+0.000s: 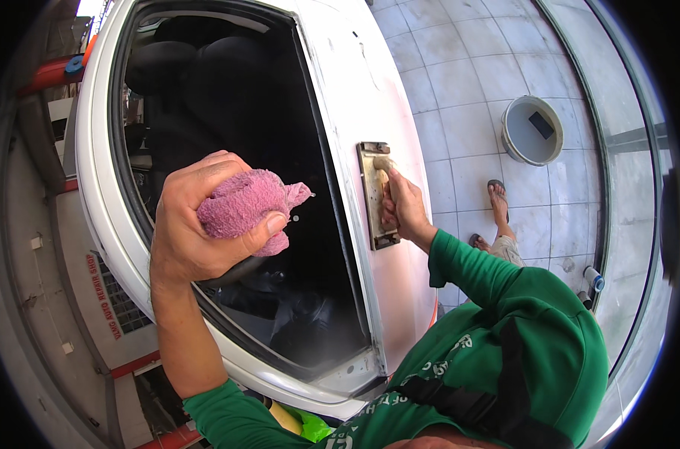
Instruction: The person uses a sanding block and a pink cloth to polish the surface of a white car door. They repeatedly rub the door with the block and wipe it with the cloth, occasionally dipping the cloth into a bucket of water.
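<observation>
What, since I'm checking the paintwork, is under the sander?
Around the sander, gripped by the right hand, the car's pale, pinkish panel shows. The patch directly beneath and the sander's underside are covered.

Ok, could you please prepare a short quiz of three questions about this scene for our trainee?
1. What colour is the cloth in the left hand?
2. True or false: the right hand is empty.
3. Where does the bucket stand? (a) on a shelf (b) on the tiled floor (c) on a chair

Key: 1. Pink. 2. False: it holds a sander on the car. 3. b.
</observation>
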Available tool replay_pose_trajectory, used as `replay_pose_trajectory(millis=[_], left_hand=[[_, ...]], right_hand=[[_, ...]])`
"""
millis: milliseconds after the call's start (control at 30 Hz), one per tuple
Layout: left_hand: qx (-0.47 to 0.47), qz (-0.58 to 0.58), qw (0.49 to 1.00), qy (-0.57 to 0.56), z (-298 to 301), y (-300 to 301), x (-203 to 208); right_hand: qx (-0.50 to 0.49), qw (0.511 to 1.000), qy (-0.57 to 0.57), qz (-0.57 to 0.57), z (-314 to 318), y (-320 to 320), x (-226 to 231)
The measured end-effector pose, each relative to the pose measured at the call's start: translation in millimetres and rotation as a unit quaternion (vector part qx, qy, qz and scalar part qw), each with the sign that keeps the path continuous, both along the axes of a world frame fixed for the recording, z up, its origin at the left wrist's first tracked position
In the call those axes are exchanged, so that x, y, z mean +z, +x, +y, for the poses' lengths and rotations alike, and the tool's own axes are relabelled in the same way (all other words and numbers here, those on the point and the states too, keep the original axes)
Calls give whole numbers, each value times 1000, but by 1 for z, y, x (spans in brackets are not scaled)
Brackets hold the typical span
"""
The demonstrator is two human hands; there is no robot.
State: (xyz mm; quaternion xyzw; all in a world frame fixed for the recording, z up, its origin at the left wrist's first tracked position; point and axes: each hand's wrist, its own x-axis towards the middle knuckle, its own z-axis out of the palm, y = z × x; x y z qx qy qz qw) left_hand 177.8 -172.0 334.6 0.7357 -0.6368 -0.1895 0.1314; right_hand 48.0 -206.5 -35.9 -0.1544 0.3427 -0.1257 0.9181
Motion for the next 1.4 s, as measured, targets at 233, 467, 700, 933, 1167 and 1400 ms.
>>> replay_pose_trajectory(millis=[233,467,700,933,1167,1400], left_hand=[[1,-1,1000,8,1,1,-8],[-16,-13,1000,-11,3,4,-2],[4,-9,1000,-12,2,3,-7],[-9,-8,1000,-13,1,3,-5],[-7,-9,1000,-22,4,2,-17],[-2,-9,1000,16,3,3,-8]], right_hand=[[-23,998,-37,-50,-80,94,12],[-4,1000,-7,-5,-5,13,21],[-26,996,-53,-68,-95,113,9],[-21,1000,-8,6,-16,0,-15],[-25,991,-43,-122,-113,116,-14],[13,998,25,56,-16,-1,-7]])
